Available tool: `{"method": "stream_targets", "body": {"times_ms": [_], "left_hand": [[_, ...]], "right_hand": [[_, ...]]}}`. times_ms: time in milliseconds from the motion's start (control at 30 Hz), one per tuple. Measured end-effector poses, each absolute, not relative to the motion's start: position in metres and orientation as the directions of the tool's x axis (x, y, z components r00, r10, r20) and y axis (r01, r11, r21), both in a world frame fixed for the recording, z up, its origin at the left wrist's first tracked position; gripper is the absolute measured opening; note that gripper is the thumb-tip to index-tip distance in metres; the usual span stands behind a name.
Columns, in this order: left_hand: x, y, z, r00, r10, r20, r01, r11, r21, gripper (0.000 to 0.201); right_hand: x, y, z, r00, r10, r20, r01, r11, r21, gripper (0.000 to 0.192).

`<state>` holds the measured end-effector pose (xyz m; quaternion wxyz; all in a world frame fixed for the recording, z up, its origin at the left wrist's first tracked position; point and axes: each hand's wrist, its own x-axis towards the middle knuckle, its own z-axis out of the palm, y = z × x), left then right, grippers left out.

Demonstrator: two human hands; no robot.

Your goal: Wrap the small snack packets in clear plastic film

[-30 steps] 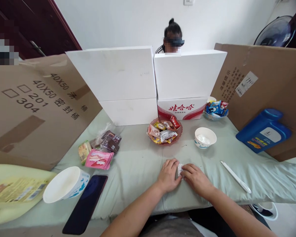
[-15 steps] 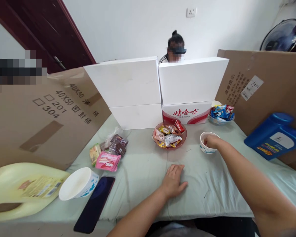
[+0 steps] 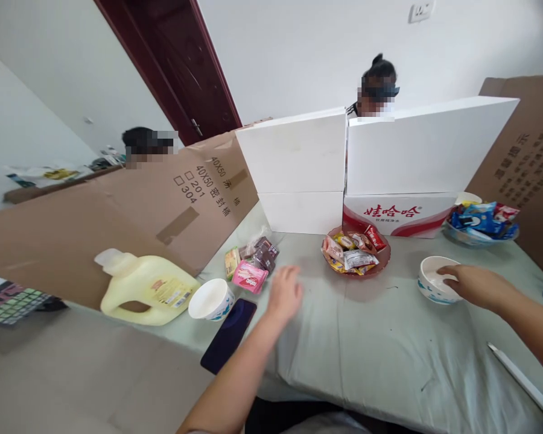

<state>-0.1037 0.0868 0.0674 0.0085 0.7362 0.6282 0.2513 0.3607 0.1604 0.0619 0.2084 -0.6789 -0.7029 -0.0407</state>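
Right hand (image 3: 477, 286) fingertips curled at white bowl (image 3: 435, 287) rim, possibly touching; left hand (image 3: 283, 294), blurred, fingers loosely spread, pink packet (image 3: 250, 276) at ten o'clock.

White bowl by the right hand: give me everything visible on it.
The white bowl is small and round, glossy like ceramic or plastic, with blue wave-like markings on its outer wall. It stands upright on the pale green table cover, right of the reddish snack dish. Its inside looks white; contents cannot be made out. The right hand rests its fingertips on the right rim. The left hand is apart from it.

Glossy bowl (image 3: 435, 280) (matt cloth (image 3: 371, 349) beneath)
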Motion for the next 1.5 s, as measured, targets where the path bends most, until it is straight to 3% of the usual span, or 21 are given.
{"method": "stream_targets", "body": {"times_ms": [33, 100, 167, 233, 300, 467, 600, 700, 767, 867, 933, 1067, 1200, 1333, 1500], "left_hand": [[-0.126, 0.093, 0.076, -0.025, 0.948, 0.317, 0.967, -0.057, 0.249, 0.045], [-0.164, 0.105, 0.089, -0.216, 0.96, 0.179, 0.974, 0.2, 0.102, 0.056], [-0.191, 0.114, 0.096, -0.277, 0.961, -0.021, 0.961, 0.276, -0.031, 0.062], [-0.206, 0.119, 0.1, -0.274, 0.945, -0.178, 0.96, 0.257, -0.115, 0.065], [-0.211, 0.122, 0.103, -0.24, 0.94, -0.244, 0.967, 0.209, -0.149, 0.061], [-0.193, 0.122, 0.114, -0.093, 0.955, -0.283, 0.985, 0.047, -0.165, 0.024], [-0.147, 0.11, 0.119, 0.134, 0.979, -0.151, 0.987, -0.146, -0.071, 0.016], [-0.093, 0.092, 0.097, 0.283, 0.944, 0.169, 0.939, -0.308, 0.151, 0.025], [-0.056, 0.074, 0.068, 0.342, 0.881, 0.326, 0.869, -0.428, 0.246, 0.027], [-0.017, 0.04, 0.023, 0.593, 0.723, 0.353, 0.699, -0.681, 0.22, 0.026], [-0.007, 0.019, 0.004, 0.67, 0.64, 0.376, 0.599, -0.765, 0.236, 0.032], [-0.011, -0.002, -0.008, 0.662, 0.598, 0.452, 0.524, -0.8, 0.292, 0.034], [-0.016, -0.001, -0.008, 0.632, 0.59, 0.502, 0.507, -0.805, 0.307, 0.03], [-0.015, 0.0, -0.009, 0.626, 0.604, 0.493, 0.511, -0.795, 0.326, 0.03], [-0.017, 0.0, -0.01, 0.614, 0.605, 0.506, 0.485, -0.796, 0.363, 0.033]], "right_hand": [[0.366, 0.147, 0.059, -0.023, 0.951, 0.309, 0.967, 0.099, -0.234, 0.018], [0.377, 0.114, 0.047, -0.048, 0.983, 0.177, 0.957, 0.096, -0.273, 0.027], [0.385, 0.081, 0.029, -0.009, 0.99, 0.141, 0.934, 0.059, -0.352, 0.033], [0.39, 0.049, 0.01, 0.051, 0.985, 0.162, 0.919, 0.017, -0.394, 0.032], [0.393, 0.022, -0.005, 0.101, 0.969, 0.227, 0.927, -0.009, -0.375, 0.032], [0.391, -0.023, -0.026, 0.106, 0.953, 0.284, 0.974, -0.042, -0.222, 0.038], [0.38, -0.038, -0.034, 0.116, 0.957, 0.265, 0.982, -0.071, -0.173, 0.038], [0.37, -0.041, -0.035, 0.139, 0.939, 0.314, 0.982, -0.091, -0.166, 0.039], [0.365, -0.039, -0.034, 0.148, 0.927, 0.346, 0.984, -0.104, -0.141, 0.039], [0.358, -0.034, -0.028, 0.117, 0.926, 0.358, 0.99, -0.082, -0.112, 0.035], [0.347, -0.031, -0.021, 0.078, 0.926, 0.369, 0.989, -0.025, -0.147, 0.033], [0.296, -0.025, 0.005, -0.081, 0.916, 0.392, 0.937, 0.204, -0.284, 0.033], [0.222, -0.018, 0.036, -0.344, 0.874, 0.344, 0.849, 0.446, -0.285, 0.036], [0.18, -0.011, 0.049, -0.423, 0.877, 0.229, 0.864, 0.467, -0.19, 0.035], [0.211, -0.02, 0.047, -0.389, 0.915, 0.104, 0.901, 0.402, -0.166, 0.033]]}}
